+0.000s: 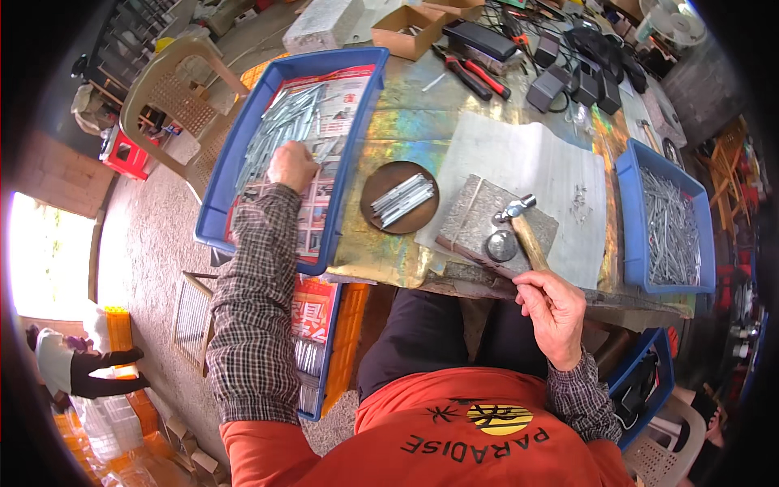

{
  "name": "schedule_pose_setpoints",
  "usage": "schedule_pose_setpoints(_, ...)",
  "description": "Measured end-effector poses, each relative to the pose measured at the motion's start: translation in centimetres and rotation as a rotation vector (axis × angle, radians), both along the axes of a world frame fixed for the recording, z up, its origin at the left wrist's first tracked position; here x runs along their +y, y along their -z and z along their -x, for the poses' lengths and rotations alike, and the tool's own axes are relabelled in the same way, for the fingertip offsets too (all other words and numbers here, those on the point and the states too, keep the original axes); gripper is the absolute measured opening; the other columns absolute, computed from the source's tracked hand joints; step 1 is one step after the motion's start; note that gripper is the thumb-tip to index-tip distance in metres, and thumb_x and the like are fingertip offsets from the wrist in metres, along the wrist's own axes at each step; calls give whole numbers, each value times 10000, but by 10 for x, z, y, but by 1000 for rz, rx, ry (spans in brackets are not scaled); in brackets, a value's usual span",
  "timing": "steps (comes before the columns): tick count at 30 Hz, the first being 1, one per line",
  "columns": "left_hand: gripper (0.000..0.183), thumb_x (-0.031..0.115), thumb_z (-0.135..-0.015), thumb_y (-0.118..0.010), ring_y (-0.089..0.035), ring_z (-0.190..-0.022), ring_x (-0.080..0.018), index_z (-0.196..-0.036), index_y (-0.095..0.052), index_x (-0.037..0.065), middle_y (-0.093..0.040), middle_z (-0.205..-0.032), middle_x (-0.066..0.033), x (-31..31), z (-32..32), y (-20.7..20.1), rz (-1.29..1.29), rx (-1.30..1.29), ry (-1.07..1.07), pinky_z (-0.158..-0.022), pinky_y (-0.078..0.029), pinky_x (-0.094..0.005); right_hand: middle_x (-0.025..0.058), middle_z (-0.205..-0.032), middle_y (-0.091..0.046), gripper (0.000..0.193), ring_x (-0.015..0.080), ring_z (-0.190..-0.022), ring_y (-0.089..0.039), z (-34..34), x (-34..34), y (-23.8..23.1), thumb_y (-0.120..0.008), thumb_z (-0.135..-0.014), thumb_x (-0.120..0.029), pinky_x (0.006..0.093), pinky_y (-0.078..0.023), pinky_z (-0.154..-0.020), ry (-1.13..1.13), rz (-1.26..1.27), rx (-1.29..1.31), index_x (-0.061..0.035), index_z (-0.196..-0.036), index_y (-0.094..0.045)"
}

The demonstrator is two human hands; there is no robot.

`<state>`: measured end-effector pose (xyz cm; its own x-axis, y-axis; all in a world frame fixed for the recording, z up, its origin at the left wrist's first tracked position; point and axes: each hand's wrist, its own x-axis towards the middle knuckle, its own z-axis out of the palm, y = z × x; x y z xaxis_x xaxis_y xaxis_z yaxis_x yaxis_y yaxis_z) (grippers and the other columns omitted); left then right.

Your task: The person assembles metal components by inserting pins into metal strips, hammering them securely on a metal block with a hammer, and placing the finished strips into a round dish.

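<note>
My left hand (294, 166) reaches into a long blue tray (345, 183) at the left, over a heap of thin silvery metal rods (280, 122) on printed paper. Its fingers curl downward, and what they grip is hidden. My right hand (556, 312) is closed at the end of the wooden handle of a hammer (529, 237). The hammer's head is above a grey stone block (475, 213), beside a small round metal piece (501, 245). Between the block and the tray, a round brown dish (376, 180) holds several more rods (402, 200).
At the right, a second blue tray (626, 203) holds a pile of thin metal pieces (669, 227). Small metal bits (579, 203) lie on a white sheet (527, 146). Red-handled pliers (479, 77), black boxes and a cardboard box (406, 32) occupy the table's far side. A chair (174, 97) stands left.
</note>
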<state>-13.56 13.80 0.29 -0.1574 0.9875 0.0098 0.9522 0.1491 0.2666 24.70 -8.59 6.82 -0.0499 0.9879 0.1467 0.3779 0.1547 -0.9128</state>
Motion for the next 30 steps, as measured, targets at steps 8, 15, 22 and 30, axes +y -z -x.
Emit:
schedule_pose_setpoints(8, 155, 175, -644, -708, -645, -633, -279, -688, -658, 35, -640, -627, -129, 0, 28, 10, -233, 63, 88, -615, -495, -384, 97, -715, -600, 50, 165, -581, -572, -24, 12, -11, -615, -845, 5, 271, -432, -532, 126, -144, -154, 20, -889, -633)
schedule_pose_setpoints(15, 121, 118, -738, -643, -623, -772, -379, -800, -602, 23, -643, -779, -190, -1, 15, 12, -266, 167, 105, -672, -482, -459, 114, -765, -619, 50, 214, -596, -587, -78, 26, 17, -609, -837, 3, 296, -439, -536, 314, -263, -368, 19, -884, -613)
schedule_pose_setpoints(22, 129, 91, -789, -589, -644, -741, -343, -892, -625, 22, -654, -797, -183, -15, 10, -6, -400, 22, 75, -670, -495, -415, 120, -786, -581, 106, 316, -664, -596, -87, 45, 57, -635, -781, -32, 389, -460, -583, 276, -234, -537, -38, -886, -623)
schedule_pose_setpoints(30, 162, 64, -888, -575, -540, -547, -56, -988, -646, -42, -643, -757, -43, -63, -66, -54, -487, -612, 175, -499, -445, -207, 136, -780, -550, 96, 359, -680, -593, -85, 60, 75, -644, -778, -83, 437, -472, -581, 307, -205, -850, -27, -803, -569)
